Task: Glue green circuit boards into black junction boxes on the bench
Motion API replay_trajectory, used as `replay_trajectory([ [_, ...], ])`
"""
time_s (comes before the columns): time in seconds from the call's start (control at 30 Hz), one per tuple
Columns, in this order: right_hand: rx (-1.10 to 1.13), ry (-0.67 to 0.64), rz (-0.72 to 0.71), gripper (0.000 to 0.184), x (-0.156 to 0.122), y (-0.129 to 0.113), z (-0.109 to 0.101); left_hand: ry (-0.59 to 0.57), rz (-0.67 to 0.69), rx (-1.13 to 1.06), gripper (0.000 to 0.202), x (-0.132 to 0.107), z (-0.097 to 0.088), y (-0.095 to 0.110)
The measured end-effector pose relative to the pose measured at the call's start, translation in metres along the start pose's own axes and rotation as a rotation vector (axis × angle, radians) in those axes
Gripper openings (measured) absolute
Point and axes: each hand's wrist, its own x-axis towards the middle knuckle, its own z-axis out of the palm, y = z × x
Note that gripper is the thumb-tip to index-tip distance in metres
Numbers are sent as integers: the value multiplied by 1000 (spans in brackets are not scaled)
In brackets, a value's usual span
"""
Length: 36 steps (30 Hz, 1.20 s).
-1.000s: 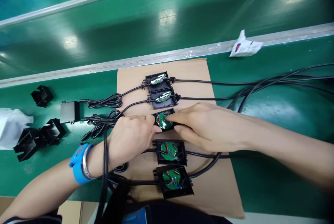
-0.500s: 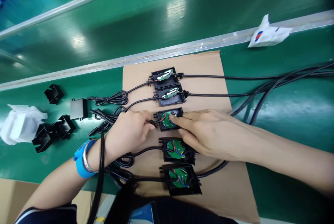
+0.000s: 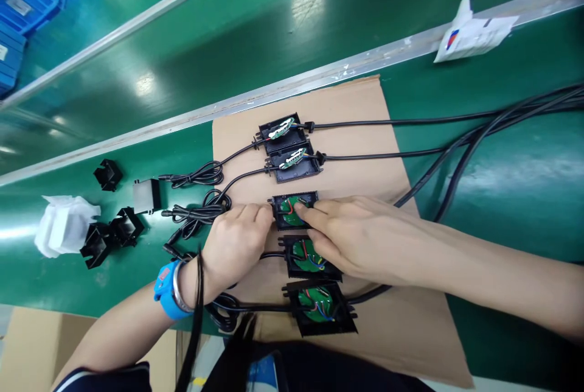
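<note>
My left hand point(image 3: 239, 237) is closed at the left end of the middle black plastic case, around the cable there, which is now hidden behind the fingers. From the right side, my right hand point(image 3: 351, 231) presses its index finger onto the green circuit board point(image 3: 288, 204) inside that case point(image 3: 285, 226), with the thumb lower, by the case's right edge. Red wire shows on the board. Two cases with wired boards lie nearer me, the upper one point(image 3: 294, 270) partly under my right hand and the lower one point(image 3: 342, 322) in full view.
Farther away, two cases point(image 3: 314, 167) hold tilted boards, cables running out both sides. Everything lies on a cardboard sheet point(image 3: 356, 100). Coiled cables point(image 3: 196, 214), black covers point(image 3: 128, 227) and white wrapping point(image 3: 66, 227) lie left. Long black cables point(image 3: 483, 130) and a white packet point(image 3: 477, 39) are right.
My left hand has moved right, up against the middle case's end, and now covers the cable it was pinching. My right index finger stays on the board. The view has shifted slightly.
</note>
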Motion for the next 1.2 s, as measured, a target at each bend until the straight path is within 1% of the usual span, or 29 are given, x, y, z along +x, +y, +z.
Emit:
replay_trajectory([
  [0.1,26,-55,3,27,2,0,-1,-105,64,180,19,7,-3,13],
  [0.17,39,-65,-17,21,3,-1,-2,-177,49,262,21,13,-5,22],
  [0.23,43,-65,-24,18,4,-2,-3,-229,22,281,23,16,-8,26],
  [0.3,44,-85,7,18,4,-3,-5,-261,25,243,23,16,-13,24],
  [0.33,52,-103,34,20,5,-3,-6,-255,23,210,22,15,-15,21],
  [0.37,71,-125,63,21,5,-3,-8,-225,13,172,21,13,-18,17],
  [0.43,147,-172,120,22,4,0,-14,-115,6,85,23,10,-20,10],
  [0.47,200,-200,150,22,3,2,-17,-61,34,37,26,9,-19,8],
  [0.53,310,-248,201,28,0,6,-24,-3,159,-62,27,10,-13,5],
  [0.6,388,-256,240,34,-4,10,-29,-9,301,-140,28,13,-5,4],
  [0.67,412,-241,270,28,-9,13,-31,-25,357,-175,31,16,1,4],
  [0.7,401,-236,274,20,-11,14,-32,-29,358,-183,32,16,4,4],
  [0.77,350,-234,239,4,-15,15,-30,-23,343,-189,34,15,5,4],
  [0.83,261,-187,173,13,-16,16,-25,-15,335,-187,35,13,5,5],
  [0.93,112,-13,78,25,-16,16,-16,0,331,-174,36,12,5,7],
  [1.0,17,123,-7,25,-15,18,-11,10,317,-166,35,11,5,8],
  [1.07,-95,225,-80,24,-14,20,-6,10,313,-169,34,11,6,9],
  [1.13,-195,282,-114,27,-15,23,-1,6,317,-179,33,11,7,9],
  [1.2,-243,290,-116,29,-18,24,2,4,319,-183,32,10,8,8],
])
